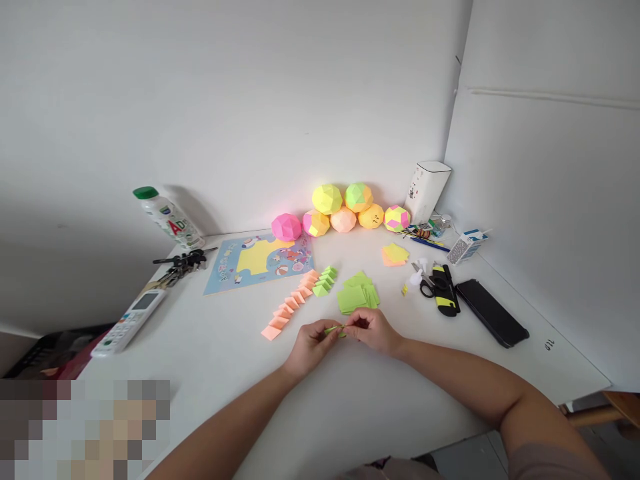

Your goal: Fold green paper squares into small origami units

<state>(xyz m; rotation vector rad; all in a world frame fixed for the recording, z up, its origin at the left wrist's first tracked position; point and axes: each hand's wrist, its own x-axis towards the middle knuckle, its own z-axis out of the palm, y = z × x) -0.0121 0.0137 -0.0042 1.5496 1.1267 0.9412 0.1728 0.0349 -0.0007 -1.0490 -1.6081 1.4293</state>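
Note:
My left hand (pixel 314 345) and my right hand (pixel 374 329) meet over the white table, both with fingers pinched on a small folded piece of green paper (pixel 332 329). Most of that paper is hidden by my fingers. Just beyond my hands lies a loose pile of flat green paper sheets (pixel 356 295). To the left of the pile, a row of folded orange paper pieces (pixel 289 305) runs diagonally, with a shorter row of folded green paper pieces (pixel 325 281) beside it.
Several paper balls (pixel 343 219) are stacked against the wall. A printed blue card (pixel 225 267), bottle (pixel 170 217), keys (pixel 184 265) and remote control (pixel 129 323) lie left. Right are yellow and orange sheets (pixel 395 254), scissors (pixel 427 287), a cutter (pixel 445 293) and a phone (pixel 491 312).

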